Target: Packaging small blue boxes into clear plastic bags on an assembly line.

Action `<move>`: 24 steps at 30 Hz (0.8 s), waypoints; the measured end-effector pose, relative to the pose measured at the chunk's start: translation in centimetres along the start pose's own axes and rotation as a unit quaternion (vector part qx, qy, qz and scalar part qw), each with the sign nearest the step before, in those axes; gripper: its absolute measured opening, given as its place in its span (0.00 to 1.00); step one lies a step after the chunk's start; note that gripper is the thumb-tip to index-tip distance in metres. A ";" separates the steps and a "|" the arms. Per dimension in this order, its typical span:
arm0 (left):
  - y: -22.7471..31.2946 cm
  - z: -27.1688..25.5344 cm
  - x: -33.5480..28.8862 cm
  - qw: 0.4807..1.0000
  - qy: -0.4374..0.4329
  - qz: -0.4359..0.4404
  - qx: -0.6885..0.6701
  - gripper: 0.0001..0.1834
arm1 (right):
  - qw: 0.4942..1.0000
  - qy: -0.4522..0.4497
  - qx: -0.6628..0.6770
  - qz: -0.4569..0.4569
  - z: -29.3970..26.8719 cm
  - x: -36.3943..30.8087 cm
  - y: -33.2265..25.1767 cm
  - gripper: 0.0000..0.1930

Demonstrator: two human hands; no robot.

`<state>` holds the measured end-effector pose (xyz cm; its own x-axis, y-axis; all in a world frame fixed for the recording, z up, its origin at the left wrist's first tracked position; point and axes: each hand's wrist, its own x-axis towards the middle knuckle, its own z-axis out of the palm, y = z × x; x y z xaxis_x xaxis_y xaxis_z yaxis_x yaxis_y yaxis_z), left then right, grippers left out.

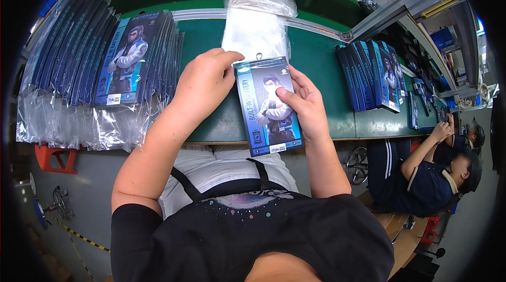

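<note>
Right hand [309,106] clamps a blue box [270,111]; another person [419,190] sits along the green bench [337,119].

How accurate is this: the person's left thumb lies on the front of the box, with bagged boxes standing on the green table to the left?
Wrong hand: in the head view, the right hand has its thumb on the front of the box. Bagged boxes do stand on the green table to the left.
</note>
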<state>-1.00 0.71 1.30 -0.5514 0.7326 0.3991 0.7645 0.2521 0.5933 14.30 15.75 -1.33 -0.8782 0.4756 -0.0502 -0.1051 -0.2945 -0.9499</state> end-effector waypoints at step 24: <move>-0.9 -1.2 -0.6 0.877 -0.059 -0.276 -0.390 0.25 | 0.997 0.044 0.052 -0.028 1.4 -1.6 -0.3 0.23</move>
<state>-1.79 -0.69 1.38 -0.6919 0.7068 -0.1470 -0.0936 0.1141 0.9891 15.07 13.94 -0.56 -0.8258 0.5632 -0.0286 -0.2050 -0.3470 -0.9152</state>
